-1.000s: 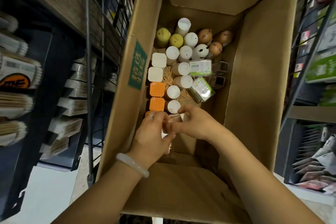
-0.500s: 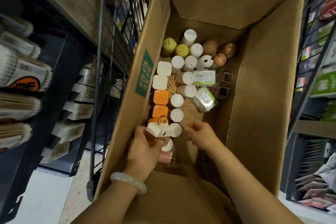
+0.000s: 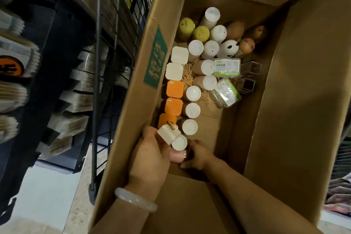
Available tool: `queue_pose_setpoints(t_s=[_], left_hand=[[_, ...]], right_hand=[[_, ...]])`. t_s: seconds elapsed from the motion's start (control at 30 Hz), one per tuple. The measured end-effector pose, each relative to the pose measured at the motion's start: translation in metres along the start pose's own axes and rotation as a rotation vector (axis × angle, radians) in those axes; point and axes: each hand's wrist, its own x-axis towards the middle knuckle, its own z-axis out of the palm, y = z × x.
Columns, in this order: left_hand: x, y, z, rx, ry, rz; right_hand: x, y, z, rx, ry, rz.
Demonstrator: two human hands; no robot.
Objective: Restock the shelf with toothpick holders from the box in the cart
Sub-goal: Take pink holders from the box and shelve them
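Note:
A tall cardboard box (image 3: 296, 100) stands open below me, with several toothpick holders on its floor: white round-capped ones (image 3: 192, 110), orange square-lidded ones (image 3: 173, 106), white square ones (image 3: 174, 71) and animal-shaped ones at the far end. My left hand (image 3: 152, 156) holds a white square-topped holder with a gold ring (image 3: 168, 134) and a round white-capped holder (image 3: 179, 142) together near the box's near-left corner. My right hand (image 3: 197, 155) reaches down beside it and closes its fingers on a pink holder (image 3: 177, 156) low in the box.
Loose toothpicks (image 3: 188, 76) lie on the box floor beside two green-labelled clear packs (image 3: 227, 67). A black wire cart wall (image 3: 98, 81) runs along the box's left side. Shelves with packaged goods (image 3: 13, 66) stand at the left, and more packets at the right.
My left hand has drawn the two white holders back toward the near-left corner. My right hand has dropped lower and moved left onto the pink holder.

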Motion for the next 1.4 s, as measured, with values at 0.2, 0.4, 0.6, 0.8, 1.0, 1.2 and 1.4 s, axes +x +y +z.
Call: queue_pose_setpoints(t_s=[0.2,0.4,0.6,0.8,1.0,1.2,1.4], left_hand=[[0.004,-0.001,0.002,-0.045,0.009,-0.009],[0.005,0.002,-0.001,-0.141,-0.025,-0.011],[0.005,0.006,-0.004,-0.175,-0.067,-0.029],[0.002,0.008,-0.01,-0.276,-0.122,-0.053],[-0.002,0.015,-0.012,-0.397,-0.091,-0.07],[-0.007,0.022,-0.019,-0.511,-0.063,-0.067],[-0.01,0.025,-0.026,-0.725,-0.155,-0.088]], right_hand=[[0.007,-0.003,0.008,-0.029,0.043,-0.043],[-0.011,0.02,-0.022,-0.064,0.08,0.025],[-0.035,0.015,-0.049,0.196,0.252,0.254],[-0.069,0.014,-0.052,0.432,0.324,0.244],[-0.086,-0.008,-0.051,0.778,0.389,0.124],[-0.098,-0.012,-0.06,1.037,0.416,-0.046],[-0.109,-0.014,-0.067,1.133,0.333,-0.276]])
